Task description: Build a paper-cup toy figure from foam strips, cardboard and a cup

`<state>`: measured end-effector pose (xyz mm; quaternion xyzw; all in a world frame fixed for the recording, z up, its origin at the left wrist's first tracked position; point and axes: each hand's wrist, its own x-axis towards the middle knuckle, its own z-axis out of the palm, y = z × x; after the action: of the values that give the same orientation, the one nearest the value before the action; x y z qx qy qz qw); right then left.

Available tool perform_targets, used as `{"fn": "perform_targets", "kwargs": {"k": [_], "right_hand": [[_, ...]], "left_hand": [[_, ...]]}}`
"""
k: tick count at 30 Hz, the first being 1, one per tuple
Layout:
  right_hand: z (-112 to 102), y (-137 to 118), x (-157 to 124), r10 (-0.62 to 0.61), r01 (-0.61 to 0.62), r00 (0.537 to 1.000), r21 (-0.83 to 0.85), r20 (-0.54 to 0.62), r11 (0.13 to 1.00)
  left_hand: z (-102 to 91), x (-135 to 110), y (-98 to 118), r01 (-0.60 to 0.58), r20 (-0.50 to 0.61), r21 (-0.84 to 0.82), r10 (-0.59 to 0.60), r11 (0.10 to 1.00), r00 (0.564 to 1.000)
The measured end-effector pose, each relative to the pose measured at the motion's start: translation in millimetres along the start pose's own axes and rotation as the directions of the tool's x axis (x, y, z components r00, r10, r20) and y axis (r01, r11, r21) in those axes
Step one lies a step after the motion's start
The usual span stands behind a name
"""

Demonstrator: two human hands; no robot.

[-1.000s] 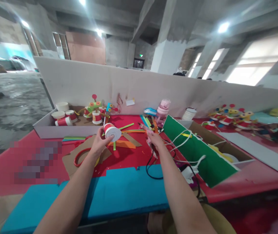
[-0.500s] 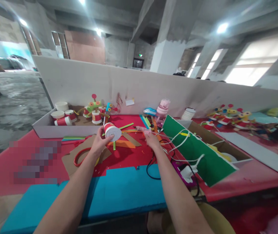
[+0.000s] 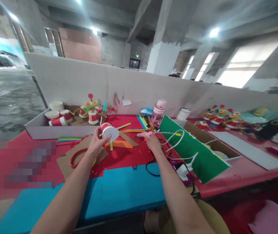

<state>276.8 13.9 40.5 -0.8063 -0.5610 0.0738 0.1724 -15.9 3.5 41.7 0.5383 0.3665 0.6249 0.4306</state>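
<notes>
A red and white paper cup (image 3: pixel 110 132) lies tipped on its side in the air, its white round end turned toward me. My left hand (image 3: pixel 96 141) is closed around it, thumb against that end. My right hand (image 3: pixel 154 145) grips a pink hot glue gun (image 3: pixel 145 134), whose tip points left toward the cup without touching it. Beneath both hands are orange paper strips (image 3: pixel 121 143), a brown cardboard strip (image 3: pixel 128 139) and green strips on the red tabletop (image 3: pixel 129 159). Red-handled scissors (image 3: pixel 74 158) rest on brown cardboard (image 3: pixel 64 162) beside my left forearm.
A white box (image 3: pixel 56 132) with paper cups and a green-headed figure (image 3: pixel 90 105) stands at the back left. On the right, a green-sided box (image 3: pixel 190 151) has white cords over it, near a purple power strip (image 3: pixel 186 177). Blue board (image 3: pixel 126 188) covers the front edge.
The glue gun has come slightly nearer to me and to the right, its tip lower. My left hand keeps its hold on the cup. The whole view has turned a little to the right.
</notes>
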Motion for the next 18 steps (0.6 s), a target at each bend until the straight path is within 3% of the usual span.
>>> {"fn": "perform_targets", "kwargs": {"k": [7, 11, 14, 16, 18], "right_hand": [[-9, 0, 4, -0.035, 0.024, 0.998, 0.224, 0.043, 0.974], [11, 6, 0, -0.027, -0.025, 0.992, 0.397, 0.127, 0.917], [27, 8, 1, -0.101, -0.018, 0.980, 0.583, 0.171, 0.813], [31, 9, 6, -0.133, -0.016, 0.976, 0.664, 0.172, 0.747], [29, 12, 13, -0.125, -0.003, 0.982, 0.671, 0.143, 0.741]], "left_hand": [[0.8, 0, 0, 0.008, -0.016, 0.003, -0.008, 1.000, 1.000], [0.7, -1, 1, 0.010, -0.012, 0.001, -0.010, 1.000, 1.000], [2.1, -2, 3, 0.019, 0.006, -0.022, -0.019, 1.000, 1.000], [2.8, -3, 4, 0.020, 0.003, -0.019, -0.020, 1.000, 1.000], [2.8, -3, 3, 0.018, -0.004, -0.010, -0.018, 1.000, 1.000]]}}
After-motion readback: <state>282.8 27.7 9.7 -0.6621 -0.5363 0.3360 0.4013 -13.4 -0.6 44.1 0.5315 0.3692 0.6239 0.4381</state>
